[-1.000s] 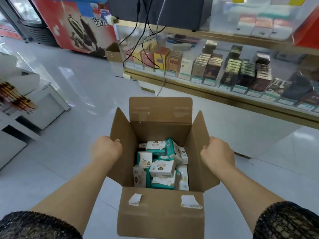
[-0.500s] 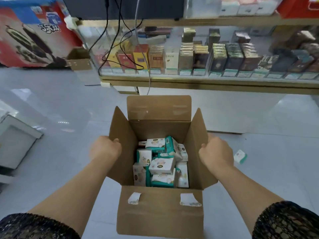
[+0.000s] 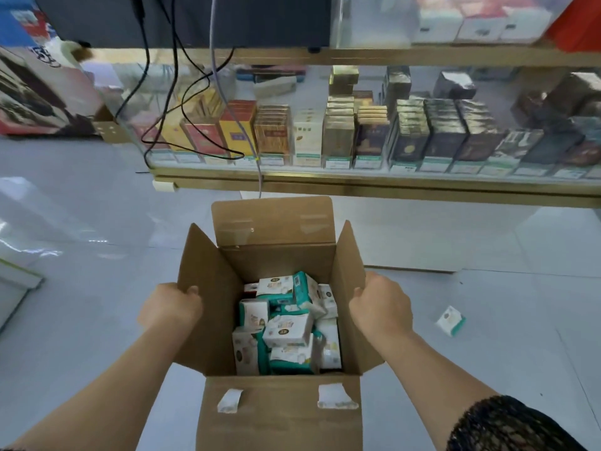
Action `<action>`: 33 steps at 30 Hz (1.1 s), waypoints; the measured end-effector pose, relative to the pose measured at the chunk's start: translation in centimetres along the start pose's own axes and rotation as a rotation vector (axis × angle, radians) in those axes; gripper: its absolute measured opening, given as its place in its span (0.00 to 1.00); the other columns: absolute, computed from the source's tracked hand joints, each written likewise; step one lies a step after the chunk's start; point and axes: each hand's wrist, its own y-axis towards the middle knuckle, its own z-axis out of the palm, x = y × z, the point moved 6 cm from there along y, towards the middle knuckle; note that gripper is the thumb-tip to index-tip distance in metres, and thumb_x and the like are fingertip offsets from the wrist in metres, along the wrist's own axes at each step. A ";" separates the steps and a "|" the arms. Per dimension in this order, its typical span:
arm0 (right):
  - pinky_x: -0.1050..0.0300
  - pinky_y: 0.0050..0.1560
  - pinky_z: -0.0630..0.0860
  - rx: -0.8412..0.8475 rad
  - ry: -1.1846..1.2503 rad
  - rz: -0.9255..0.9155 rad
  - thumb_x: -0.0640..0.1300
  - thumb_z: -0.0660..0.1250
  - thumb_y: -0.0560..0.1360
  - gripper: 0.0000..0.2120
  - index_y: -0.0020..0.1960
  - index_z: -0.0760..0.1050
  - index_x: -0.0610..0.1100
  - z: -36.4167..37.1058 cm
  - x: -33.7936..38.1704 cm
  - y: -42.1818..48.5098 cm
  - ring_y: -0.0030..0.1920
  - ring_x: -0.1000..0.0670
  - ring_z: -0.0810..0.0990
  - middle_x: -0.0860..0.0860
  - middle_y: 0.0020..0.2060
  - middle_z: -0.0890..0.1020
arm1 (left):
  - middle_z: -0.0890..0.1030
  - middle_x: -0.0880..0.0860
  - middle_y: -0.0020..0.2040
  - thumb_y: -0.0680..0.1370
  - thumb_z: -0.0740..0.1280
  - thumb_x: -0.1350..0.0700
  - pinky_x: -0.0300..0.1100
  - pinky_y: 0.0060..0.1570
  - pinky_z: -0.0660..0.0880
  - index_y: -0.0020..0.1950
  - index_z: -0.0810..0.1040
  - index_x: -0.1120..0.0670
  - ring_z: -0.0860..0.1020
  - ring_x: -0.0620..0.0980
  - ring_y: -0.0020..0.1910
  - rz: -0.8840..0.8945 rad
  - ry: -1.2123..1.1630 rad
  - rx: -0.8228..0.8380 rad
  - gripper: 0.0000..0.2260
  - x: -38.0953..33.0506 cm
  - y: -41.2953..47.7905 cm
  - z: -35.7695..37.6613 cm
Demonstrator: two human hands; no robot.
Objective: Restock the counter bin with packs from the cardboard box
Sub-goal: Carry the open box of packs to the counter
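You've got your left grip (image 3: 170, 309) and right grip (image 3: 380, 302) each curled round a side flap of the cardboard box (image 3: 279, 415), probably so the packs (image 3: 286, 330) ride level.

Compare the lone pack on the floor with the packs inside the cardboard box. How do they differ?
The lone pack lies by itself on the floor, right of the cardboard box; the boxed packs sit inside its walls. The lone pack touches no other pack; the boxed packs are piled against each other at mixed angles. Both show white and teal wrapping.
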 end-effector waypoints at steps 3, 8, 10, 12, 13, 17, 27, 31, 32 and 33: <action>0.59 0.40 0.68 -0.005 0.007 -0.011 0.42 0.60 0.79 0.06 0.53 0.75 0.42 1.0 1.1 1.8 0.49 0.44 0.79 0.46 0.48 0.80 | 0.80 0.61 0.45 0.80 0.61 0.50 0.54 0.50 0.79 0.52 0.78 0.62 0.79 0.62 0.45 -0.007 -0.004 -0.013 0.16 -0.5 2.1 0.6; 0.61 0.41 0.67 -0.001 -0.010 0.002 0.44 0.60 0.80 0.07 0.55 0.73 0.44 4.2 2.7 4.4 0.52 0.47 0.79 0.48 0.50 0.80 | 0.79 0.60 0.40 0.80 0.60 0.49 0.50 0.45 0.78 0.47 0.77 0.60 0.79 0.60 0.41 0.016 0.024 -0.033 0.15 -1.2 5.9 2.4; 0.62 0.41 0.68 0.012 0.016 0.033 0.45 0.60 0.80 0.07 0.55 0.72 0.45 6.2 2.7 5.5 0.51 0.49 0.80 0.49 0.49 0.80 | 0.79 0.59 0.38 0.80 0.60 0.49 0.47 0.41 0.76 0.45 0.76 0.59 0.78 0.59 0.39 0.015 0.032 -0.027 0.14 -1.2 7.6 3.8; 0.62 0.41 0.68 0.022 0.039 0.062 0.45 0.60 0.80 0.07 0.55 0.72 0.45 8.1 2.5 6.4 0.50 0.50 0.79 0.51 0.45 0.78 | 0.79 0.58 0.38 0.80 0.60 0.49 0.47 0.42 0.77 0.46 0.77 0.60 0.78 0.59 0.38 0.017 0.028 -0.016 0.15 -1.2 9.4 5.4; 0.62 0.40 0.67 0.026 0.039 0.076 0.45 0.59 0.80 0.06 0.55 0.71 0.45 9.0 2.3 6.8 0.49 0.50 0.79 0.51 0.43 0.77 | 0.79 0.59 0.38 0.80 0.60 0.50 0.48 0.43 0.77 0.47 0.78 0.61 0.78 0.59 0.38 0.019 0.022 -0.004 0.15 -1.2 10.2 6.3; 0.61 0.41 0.66 0.019 0.029 0.129 0.46 0.58 0.80 0.02 0.49 0.68 0.48 12.3 0.8 8.7 0.50 0.48 0.78 0.50 0.48 0.80 | 0.80 0.62 0.43 0.80 0.61 0.51 0.47 0.43 0.73 0.50 0.79 0.62 0.78 0.63 0.45 0.072 0.047 0.042 0.15 -1.7 12.5 10.1; 0.56 0.41 0.74 -0.015 -0.041 0.127 0.41 0.61 0.78 0.03 0.45 0.70 0.46 18.8 -6.4 14.5 0.43 0.47 0.77 0.48 0.42 0.79 | 0.79 0.59 0.42 0.80 0.60 0.50 0.49 0.46 0.78 0.48 0.77 0.61 0.79 0.61 0.44 0.070 0.048 0.094 0.15 -1.8 13.6 20.7; 0.57 0.40 0.68 -0.015 -0.065 0.102 0.41 0.61 0.78 0.01 0.47 0.71 0.45 20.1 -9.1 15.6 0.41 0.47 0.73 0.49 0.40 0.74 | 0.79 0.60 0.44 0.80 0.60 0.50 0.49 0.48 0.77 0.50 0.77 0.62 0.78 0.63 0.47 0.079 0.064 0.085 0.15 -1.6 12.8 23.9; 0.57 0.40 0.68 -0.018 -0.076 0.094 0.41 0.61 0.78 0.01 0.47 0.70 0.44 20.3 -9.6 15.9 0.40 0.47 0.72 0.49 0.40 0.74 | 0.79 0.60 0.44 0.80 0.60 0.51 0.49 0.48 0.77 0.50 0.77 0.62 0.78 0.63 0.47 0.089 0.065 0.074 0.15 -1.8 12.8 24.3; 0.57 0.40 0.68 -0.028 -0.083 0.086 0.41 0.61 0.78 0.01 0.47 0.70 0.44 20.4 -9.9 16.4 0.40 0.47 0.72 0.48 0.40 0.75 | 0.79 0.60 0.45 0.80 0.60 0.51 0.50 0.49 0.77 0.50 0.77 0.62 0.78 0.63 0.47 0.096 0.060 0.066 0.14 -2.1 12.9 24.5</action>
